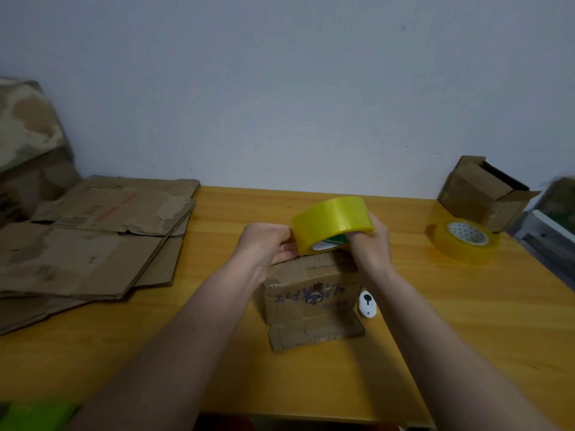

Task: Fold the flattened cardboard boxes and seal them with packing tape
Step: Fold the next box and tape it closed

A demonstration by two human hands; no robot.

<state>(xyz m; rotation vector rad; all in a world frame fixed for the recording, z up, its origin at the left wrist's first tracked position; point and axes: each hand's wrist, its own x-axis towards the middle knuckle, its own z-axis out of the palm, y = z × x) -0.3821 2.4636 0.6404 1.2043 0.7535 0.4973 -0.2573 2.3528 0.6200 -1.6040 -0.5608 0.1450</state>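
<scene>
Small brown cardboard box [308,293] upright at table centre, bottom flap open toward viewer. Yellow packing tape roll [331,223] held above its top. Second yellow tape roll [463,241] flat at right. Flattened brown cardboard boxes [93,237] stacked at left.

Glossy tape roll [332,225], matt cardboard box [308,293]

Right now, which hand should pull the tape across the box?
Probably the left hand: it pinches at the edge of the tape roll just above the box, while the right hand grips the roll.
</scene>
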